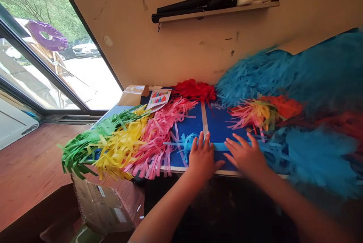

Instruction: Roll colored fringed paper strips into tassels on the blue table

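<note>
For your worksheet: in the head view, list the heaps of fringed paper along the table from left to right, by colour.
Green fringe → yellow fringe → pink fringe → light blue strip under the left hand and right hand → large blue heap.

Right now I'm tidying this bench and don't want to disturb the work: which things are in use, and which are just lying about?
In use:
left hand and right hand, flat on the light blue paper strip
blue board

Lying about:
pink fringe
yellow fringe
green fringe
red fringe
cardboard box
printed card
</note>
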`<state>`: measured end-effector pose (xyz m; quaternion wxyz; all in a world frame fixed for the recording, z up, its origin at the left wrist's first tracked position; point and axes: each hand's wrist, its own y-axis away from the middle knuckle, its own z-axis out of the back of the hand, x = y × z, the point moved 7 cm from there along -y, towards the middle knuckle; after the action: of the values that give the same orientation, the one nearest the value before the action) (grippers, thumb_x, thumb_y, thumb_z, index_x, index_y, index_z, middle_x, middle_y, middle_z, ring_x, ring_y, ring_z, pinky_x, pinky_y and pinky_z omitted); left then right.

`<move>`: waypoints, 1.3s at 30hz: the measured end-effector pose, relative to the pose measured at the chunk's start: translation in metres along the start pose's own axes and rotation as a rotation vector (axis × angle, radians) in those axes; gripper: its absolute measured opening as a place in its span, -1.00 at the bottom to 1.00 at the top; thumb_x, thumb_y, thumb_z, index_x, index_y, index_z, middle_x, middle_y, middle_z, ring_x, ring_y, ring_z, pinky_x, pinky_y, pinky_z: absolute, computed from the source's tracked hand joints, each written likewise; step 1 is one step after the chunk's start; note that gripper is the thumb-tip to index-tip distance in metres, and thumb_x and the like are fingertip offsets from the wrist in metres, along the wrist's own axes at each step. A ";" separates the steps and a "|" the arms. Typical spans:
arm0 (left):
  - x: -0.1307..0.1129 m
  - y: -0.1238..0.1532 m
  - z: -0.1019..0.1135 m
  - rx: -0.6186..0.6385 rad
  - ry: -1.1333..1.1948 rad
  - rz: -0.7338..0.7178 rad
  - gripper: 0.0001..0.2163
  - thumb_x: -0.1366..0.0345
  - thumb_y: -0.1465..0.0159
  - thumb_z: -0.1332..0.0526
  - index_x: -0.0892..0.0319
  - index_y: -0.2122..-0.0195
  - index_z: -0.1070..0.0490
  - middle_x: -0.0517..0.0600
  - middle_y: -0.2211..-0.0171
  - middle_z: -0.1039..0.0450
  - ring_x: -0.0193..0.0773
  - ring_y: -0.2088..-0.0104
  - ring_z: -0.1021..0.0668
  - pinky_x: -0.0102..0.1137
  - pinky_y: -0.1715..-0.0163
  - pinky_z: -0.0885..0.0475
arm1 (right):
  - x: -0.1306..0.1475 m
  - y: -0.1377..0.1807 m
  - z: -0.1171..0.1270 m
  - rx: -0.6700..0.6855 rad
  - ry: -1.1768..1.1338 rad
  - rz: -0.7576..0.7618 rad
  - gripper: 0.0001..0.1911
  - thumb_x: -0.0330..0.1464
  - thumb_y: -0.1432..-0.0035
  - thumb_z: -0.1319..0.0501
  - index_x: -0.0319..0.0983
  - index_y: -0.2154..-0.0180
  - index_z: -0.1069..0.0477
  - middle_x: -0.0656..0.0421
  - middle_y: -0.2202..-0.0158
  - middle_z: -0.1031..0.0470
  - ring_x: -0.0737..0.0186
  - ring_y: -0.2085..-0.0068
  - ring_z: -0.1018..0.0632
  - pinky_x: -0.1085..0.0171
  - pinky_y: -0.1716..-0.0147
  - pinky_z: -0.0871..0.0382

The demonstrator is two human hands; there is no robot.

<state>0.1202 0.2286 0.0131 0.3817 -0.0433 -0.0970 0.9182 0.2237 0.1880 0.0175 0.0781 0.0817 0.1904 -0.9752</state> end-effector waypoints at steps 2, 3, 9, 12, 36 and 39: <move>-0.001 -0.006 0.005 -0.033 -0.037 -0.030 -0.56 0.00 -0.20 -0.10 0.22 0.06 -0.39 0.09 -0.25 -0.01 0.04 -0.24 -0.05 -0.05 -0.17 -0.06 | 0.003 -0.004 -0.005 0.040 -0.043 0.030 -0.68 -0.37 -0.25 0.06 -0.22 0.17 -0.45 0.09 0.15 -0.51 0.08 0.07 -0.43 0.00 -0.04 -0.05; -0.003 -0.010 0.007 -0.047 -0.048 -0.071 -0.62 0.06 -0.21 -0.12 0.22 0.08 -0.40 0.08 -0.23 -0.06 0.02 -0.21 -0.12 -0.07 -0.15 -0.09 | 0.004 -0.005 -0.007 0.052 -0.047 0.050 -0.67 -0.40 -0.25 0.07 -0.23 0.23 -0.47 0.09 0.21 -0.52 0.13 0.15 -0.46 0.05 -0.01 -0.10; -0.022 -0.017 0.001 0.078 -0.035 -0.424 -0.83 0.40 -0.23 -0.08 0.22 0.15 -0.35 0.03 0.17 -0.45 -0.18 0.22 -0.48 -0.31 0.27 -0.39 | 0.012 0.004 0.007 -0.165 -0.025 0.169 -0.72 -0.42 -0.22 0.02 -0.28 0.38 -0.45 0.09 0.41 -0.50 0.24 0.36 -0.47 0.23 0.23 -0.24; -0.026 0.004 -0.001 0.096 -0.045 -0.458 -0.84 0.36 -0.24 -0.10 0.25 0.16 -0.34 0.02 0.26 -0.45 -0.19 0.30 -0.47 -0.32 0.34 -0.37 | 0.019 0.023 0.019 -0.289 -0.125 0.190 -0.65 -0.22 -0.23 -0.01 -0.32 0.28 -0.44 0.05 0.32 -0.52 0.20 0.29 -0.50 0.25 0.29 -0.28; 0.001 0.036 0.008 -0.072 0.046 -0.355 -0.87 0.28 -0.28 -0.07 0.18 0.34 -0.35 -0.04 0.27 -0.45 -0.26 0.31 -0.46 -0.38 0.40 -0.37 | -0.002 0.037 -0.002 0.158 -0.530 -0.173 -0.87 -0.40 -0.10 -0.11 -0.18 0.45 -0.40 0.17 0.26 -0.41 0.17 0.18 -0.37 0.17 0.22 -0.20; 0.005 0.034 0.012 0.019 0.077 -0.330 -0.87 0.28 -0.29 -0.06 0.18 0.31 -0.36 -0.04 0.22 -0.44 -0.25 0.25 -0.46 -0.37 0.32 -0.40 | -0.012 0.033 -0.008 0.292 -0.574 -0.249 -0.82 -0.33 -0.09 -0.10 -0.14 0.48 -0.43 0.17 0.25 -0.41 0.14 0.18 -0.36 0.12 0.19 -0.19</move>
<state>0.0917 0.2071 0.0176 0.5312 -0.0583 -0.0791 0.8415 0.2426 0.1621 0.0003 -0.0036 -0.2097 0.0277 -0.9774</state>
